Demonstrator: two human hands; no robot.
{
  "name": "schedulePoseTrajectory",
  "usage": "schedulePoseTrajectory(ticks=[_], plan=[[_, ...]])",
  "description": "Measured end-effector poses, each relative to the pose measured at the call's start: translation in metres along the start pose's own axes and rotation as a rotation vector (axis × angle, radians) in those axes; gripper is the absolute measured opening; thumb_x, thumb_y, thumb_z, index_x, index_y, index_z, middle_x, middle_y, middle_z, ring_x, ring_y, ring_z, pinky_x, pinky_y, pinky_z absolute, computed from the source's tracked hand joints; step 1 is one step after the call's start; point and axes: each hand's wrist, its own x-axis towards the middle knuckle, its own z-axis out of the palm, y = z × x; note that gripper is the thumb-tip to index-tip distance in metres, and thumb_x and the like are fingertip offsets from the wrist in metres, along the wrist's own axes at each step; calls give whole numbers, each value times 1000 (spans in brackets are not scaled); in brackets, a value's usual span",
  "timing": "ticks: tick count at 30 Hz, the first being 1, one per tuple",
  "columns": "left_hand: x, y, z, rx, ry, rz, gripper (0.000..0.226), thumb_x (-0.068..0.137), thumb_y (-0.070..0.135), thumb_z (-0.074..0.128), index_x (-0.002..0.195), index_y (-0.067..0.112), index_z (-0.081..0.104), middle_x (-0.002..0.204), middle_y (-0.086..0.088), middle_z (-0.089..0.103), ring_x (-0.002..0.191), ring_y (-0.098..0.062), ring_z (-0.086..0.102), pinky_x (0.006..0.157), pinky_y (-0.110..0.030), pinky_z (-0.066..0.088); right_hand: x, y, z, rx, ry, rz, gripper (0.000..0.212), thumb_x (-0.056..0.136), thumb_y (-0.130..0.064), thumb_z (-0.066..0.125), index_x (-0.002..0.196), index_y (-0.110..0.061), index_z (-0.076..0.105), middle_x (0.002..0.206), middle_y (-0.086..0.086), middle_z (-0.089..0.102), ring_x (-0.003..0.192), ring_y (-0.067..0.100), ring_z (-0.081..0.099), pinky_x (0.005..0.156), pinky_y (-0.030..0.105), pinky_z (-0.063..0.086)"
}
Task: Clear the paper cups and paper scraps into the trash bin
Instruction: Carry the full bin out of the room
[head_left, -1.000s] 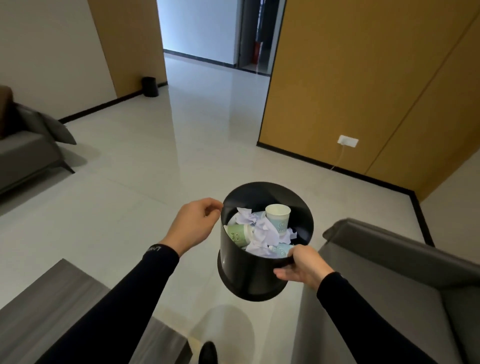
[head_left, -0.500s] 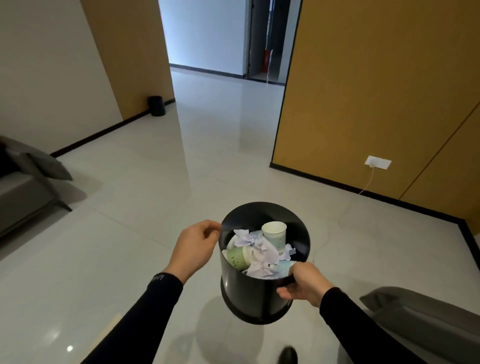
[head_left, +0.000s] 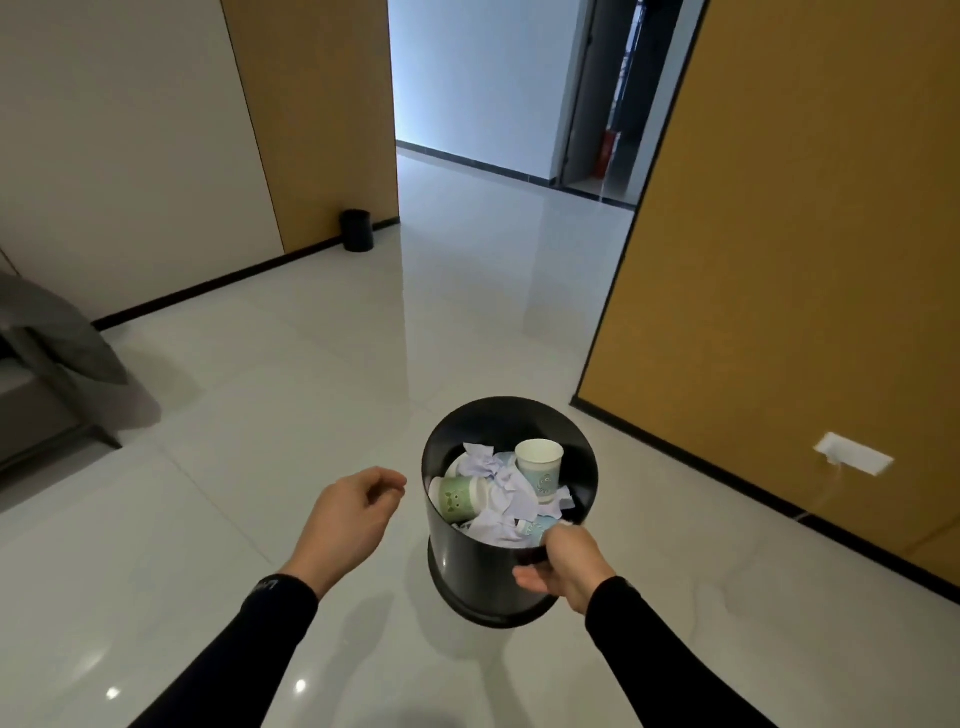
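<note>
A round black trash bin (head_left: 483, 569) hangs above the floor in front of me, held at its near rim by my right hand (head_left: 558, 564). Inside it stands an upright white paper cup (head_left: 540, 467), a green-printed paper cup (head_left: 457, 498) lies on its side, and crumpled white paper scraps (head_left: 506, 493) fill the gaps. My left hand (head_left: 353, 514) floats just left of the bin, apart from the rim, fingers loosely curled with nothing in them.
Glossy pale floor tiles stretch ahead to a hallway. A second small black bin (head_left: 356, 230) stands by the wood-panelled wall at the back left. A grey sofa (head_left: 49, 364) sits at the left edge. A wall socket (head_left: 852, 454) with a cable is low on the right wall.
My left hand has come off the bin's rim and now hangs beside it. The view has moved forward and turned: the right-hand sofa is out of frame and the far bin is closer.
</note>
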Motion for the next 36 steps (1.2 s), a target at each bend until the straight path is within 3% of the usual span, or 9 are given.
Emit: schedulePoseTrajectory(ticks=[5, 8, 10, 13, 17, 23, 27, 31, 36], plan=[[120, 12, 15, -57, -3, 10, 22, 86, 15, 54, 82, 34, 63, 85, 11, 71, 86, -4, 66, 74, -19, 45, 98, -82, 8, 27, 24, 11, 18, 95, -7, 35, 111, -8, 43, 96, 22, 55, 62, 32, 60, 36, 28, 54], [199, 16, 20, -79, -17, 22, 23, 85, 15, 55, 79, 36, 63, 84, 11, 72, 84, -3, 66, 71, -15, 44, 155, -134, 19, 19, 40, 3, 21, 94, -5, 35, 111, -8, 46, 89, 18, 56, 64, 33, 61, 40, 29, 55], [264, 21, 19, -90, -42, 27, 23, 85, 15, 56, 79, 35, 64, 83, 10, 72, 83, -3, 66, 69, -12, 43, 196, -176, 32, 27, 70, 11, 24, 93, -4, 33, 112, -8, 48, 95, 20, 57, 66, 33, 61, 47, 33, 54], [361, 41, 12, -85, -90, 60, 25, 84, 12, 56, 78, 35, 64, 82, 6, 73, 83, -9, 67, 74, -18, 47, 250, -239, 47, 60, 69, -3, 24, 93, -6, 37, 113, -10, 48, 107, 20, 56, 68, 33, 63, 46, 31, 55], [474, 75, 13, -58, -131, 105, 26, 84, 11, 55, 77, 34, 64, 84, 4, 73, 84, -14, 66, 79, -29, 50, 310, -316, 57, 131, 86, -10, 22, 93, -11, 46, 115, -10, 50, 95, 14, 57, 68, 31, 63, 43, 26, 55], [634, 107, 40, 1, -165, 169, 24, 85, 12, 55, 81, 34, 64, 89, 6, 73, 87, -11, 66, 83, -31, 51, 434, -415, 64, 246, 115, -17, 24, 98, -18, 37, 117, -9, 50, 93, 13, 59, 62, 32, 60, 47, 30, 56], [741, 119, 67, 39, -151, 143, 24, 85, 13, 55, 82, 36, 64, 89, 9, 72, 89, -6, 66, 78, -23, 47, 530, -483, 64, 245, 135, -10, 21, 96, -12, 42, 115, -6, 48, 109, 20, 59, 61, 34, 59, 48, 34, 55], [839, 137, 81, 78, -125, 106, 19, 85, 15, 56, 89, 30, 69, 91, 10, 72, 90, -4, 65, 79, -19, 43, 604, -563, 69, 202, 103, 4, 17, 96, -8, 38, 109, -4, 49, 83, 14, 55, 61, 33, 56, 56, 38, 52], [959, 156, 87, 82, -113, 94, 19, 84, 13, 57, 90, 26, 70, 89, 10, 71, 84, -5, 63, 77, -20, 41, 684, -655, 81, 222, 113, 13, 13, 98, -14, 38, 107, -8, 45, 80, 13, 52, 64, 31, 56, 61, 38, 51]])
